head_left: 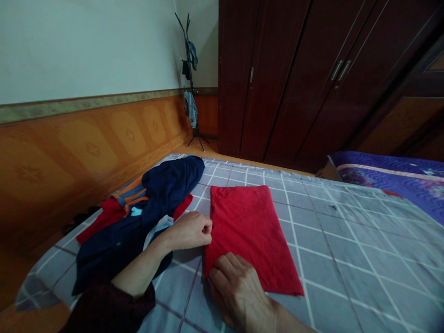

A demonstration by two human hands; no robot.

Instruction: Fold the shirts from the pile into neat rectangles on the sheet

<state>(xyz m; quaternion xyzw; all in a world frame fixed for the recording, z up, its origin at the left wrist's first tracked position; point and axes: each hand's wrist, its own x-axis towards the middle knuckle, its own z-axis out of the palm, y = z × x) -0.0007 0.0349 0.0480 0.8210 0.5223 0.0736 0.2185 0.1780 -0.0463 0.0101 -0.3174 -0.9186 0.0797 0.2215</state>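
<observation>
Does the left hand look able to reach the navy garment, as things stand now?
Probably yes: the left hand lies right beside the navy garment, and nothing seems to stand between them.

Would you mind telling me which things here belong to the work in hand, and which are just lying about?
In use: left hand at the edge of the folded red cloth; right hand on its corner.
Lying about: navy garment; red garment; checked bedspread; coat stand.
</observation>
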